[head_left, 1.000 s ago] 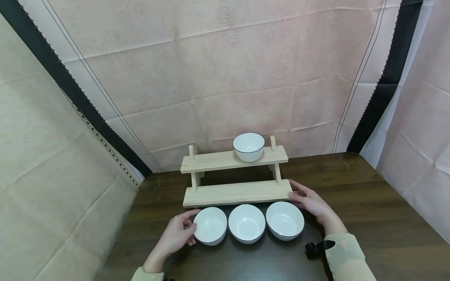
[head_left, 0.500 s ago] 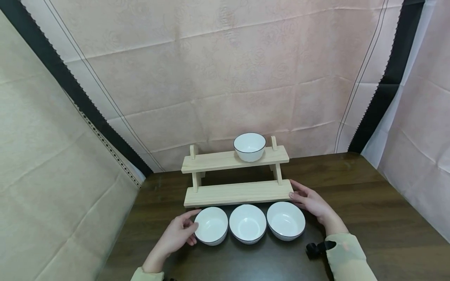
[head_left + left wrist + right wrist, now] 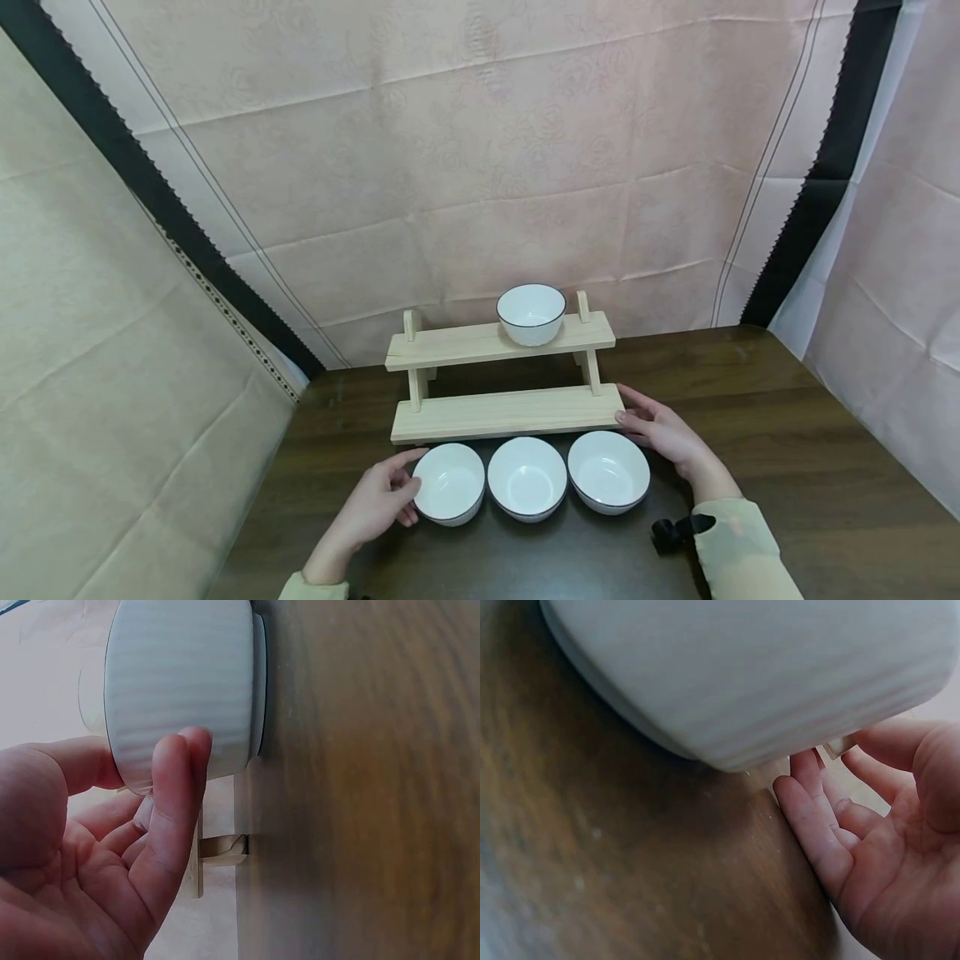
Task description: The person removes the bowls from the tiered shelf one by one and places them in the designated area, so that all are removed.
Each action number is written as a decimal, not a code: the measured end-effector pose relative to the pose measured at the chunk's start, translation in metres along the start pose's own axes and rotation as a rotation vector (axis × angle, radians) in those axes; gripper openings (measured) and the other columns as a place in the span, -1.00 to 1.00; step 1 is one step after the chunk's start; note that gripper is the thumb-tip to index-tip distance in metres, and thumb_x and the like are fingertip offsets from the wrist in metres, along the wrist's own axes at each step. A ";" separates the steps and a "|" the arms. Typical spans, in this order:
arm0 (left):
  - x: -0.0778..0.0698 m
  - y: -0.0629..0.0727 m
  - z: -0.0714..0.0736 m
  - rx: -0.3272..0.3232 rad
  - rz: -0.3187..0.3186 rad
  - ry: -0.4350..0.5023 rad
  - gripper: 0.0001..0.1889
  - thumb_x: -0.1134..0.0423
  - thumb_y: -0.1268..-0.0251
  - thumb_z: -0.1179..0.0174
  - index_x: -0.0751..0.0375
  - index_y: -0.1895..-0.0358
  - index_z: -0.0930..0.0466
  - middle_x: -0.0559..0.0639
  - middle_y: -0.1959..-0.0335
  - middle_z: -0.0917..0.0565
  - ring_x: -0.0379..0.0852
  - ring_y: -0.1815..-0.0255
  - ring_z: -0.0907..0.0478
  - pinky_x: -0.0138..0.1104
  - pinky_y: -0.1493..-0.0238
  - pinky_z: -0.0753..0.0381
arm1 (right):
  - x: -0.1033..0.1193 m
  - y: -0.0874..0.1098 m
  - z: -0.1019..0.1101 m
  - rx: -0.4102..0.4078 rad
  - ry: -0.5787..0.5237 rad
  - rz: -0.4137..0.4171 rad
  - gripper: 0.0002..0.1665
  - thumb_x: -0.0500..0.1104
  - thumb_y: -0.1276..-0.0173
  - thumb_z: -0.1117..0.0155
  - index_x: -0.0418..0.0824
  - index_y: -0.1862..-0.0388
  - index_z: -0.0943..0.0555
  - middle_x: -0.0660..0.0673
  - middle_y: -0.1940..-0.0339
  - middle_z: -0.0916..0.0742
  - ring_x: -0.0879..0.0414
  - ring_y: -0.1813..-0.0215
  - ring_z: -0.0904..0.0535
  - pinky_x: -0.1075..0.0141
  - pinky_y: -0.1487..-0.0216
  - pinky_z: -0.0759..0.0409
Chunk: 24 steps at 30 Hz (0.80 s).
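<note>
Three white bowls with dark rims stand in a row: a left bowl (image 3: 449, 482), a middle bowl (image 3: 527, 477) and a right bowl (image 3: 608, 471). My left hand (image 3: 381, 495) holds the left bowl by its outer side, thumb at the rim; in the left wrist view, fingertips (image 3: 196, 739) overlap its ribbed wall. Behind the row is a two-tier wooden shelf (image 3: 507, 414). My right hand (image 3: 667, 429) grips the right end of its lower board between thumb and fingers. In the right wrist view, the right bowl (image 3: 765, 667) hides part of that grip.
A fourth white bowl (image 3: 531, 315) sits on the upper board, right of its middle. The dark wooden table (image 3: 817, 467) runs back to a pale cloth wall (image 3: 480, 167). A black strap piece (image 3: 678, 530) is at the right sleeve.
</note>
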<state>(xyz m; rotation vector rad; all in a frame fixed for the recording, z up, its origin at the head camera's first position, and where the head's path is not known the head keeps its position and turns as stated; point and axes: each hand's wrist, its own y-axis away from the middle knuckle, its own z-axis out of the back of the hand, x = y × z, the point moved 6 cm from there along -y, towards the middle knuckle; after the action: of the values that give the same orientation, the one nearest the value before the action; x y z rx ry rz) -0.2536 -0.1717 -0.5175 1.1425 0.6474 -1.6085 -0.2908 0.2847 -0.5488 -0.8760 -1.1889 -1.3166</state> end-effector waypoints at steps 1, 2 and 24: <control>0.000 0.000 0.000 0.000 0.001 -0.005 -0.48 0.29 -0.48 -0.16 0.17 -0.45 -0.36 0.15 0.42 -0.57 0.09 0.57 -0.65 -0.10 0.54 -0.72 | 0.000 0.000 0.000 -0.001 -0.001 -0.001 -0.11 0.11 -0.48 -0.23 -0.03 -0.65 -0.10 -0.39 -0.35 -0.47 -0.18 -0.29 -0.53 -0.01 -0.26 -0.55; 0.000 0.000 0.000 0.000 0.002 -0.011 -0.48 0.28 -0.48 -0.16 0.17 -0.45 -0.37 0.15 0.42 -0.57 0.08 0.57 -0.65 -0.10 0.53 -0.72 | 0.000 0.000 0.000 -0.002 -0.002 -0.002 -0.11 0.11 -0.48 -0.23 -0.03 -0.65 -0.11 -0.39 -0.35 -0.47 -0.18 -0.29 -0.53 -0.01 -0.26 -0.55; -0.001 0.001 0.001 0.028 0.006 -0.008 -0.48 0.23 -0.51 -0.14 0.18 -0.47 -0.34 0.18 0.42 -0.56 0.11 0.54 -0.63 -0.09 0.52 -0.72 | 0.000 0.001 -0.001 -0.003 0.000 -0.004 -0.10 0.13 -0.47 -0.23 -0.04 -0.65 -0.10 -0.41 -0.38 -0.46 -0.20 -0.32 -0.51 -0.03 -0.27 -0.54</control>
<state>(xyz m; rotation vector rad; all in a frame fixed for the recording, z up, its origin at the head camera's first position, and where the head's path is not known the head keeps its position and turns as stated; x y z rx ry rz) -0.2531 -0.1725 -0.5165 1.1565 0.6176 -1.6212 -0.2896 0.2843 -0.5487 -0.8762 -1.1898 -1.3223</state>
